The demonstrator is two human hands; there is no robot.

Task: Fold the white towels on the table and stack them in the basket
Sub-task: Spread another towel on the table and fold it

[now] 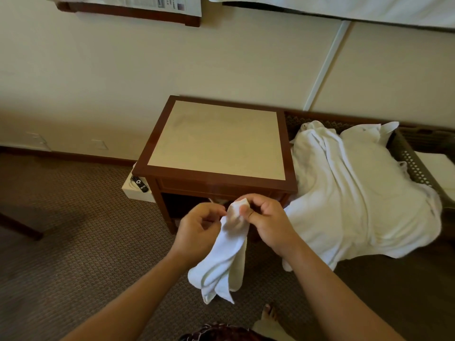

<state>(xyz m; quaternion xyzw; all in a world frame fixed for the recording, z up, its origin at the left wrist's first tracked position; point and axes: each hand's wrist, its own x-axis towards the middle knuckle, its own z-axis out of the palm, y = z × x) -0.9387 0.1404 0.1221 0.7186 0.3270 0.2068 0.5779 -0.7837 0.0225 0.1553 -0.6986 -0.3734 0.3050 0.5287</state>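
Below the surface (216,140), mid-frame, we pinch a limp, light small towel (222,257) by its top corner, left hand (199,227) and right hand (266,217) fingers both grasping.

The small towel (221,257) and the heaped towels (354,193) are soft, matt white cloth. The surface (216,141) is smooth matt beige framed in glossy dark wood. At three o'clock, the basket (416,166) looks perforated plastic.
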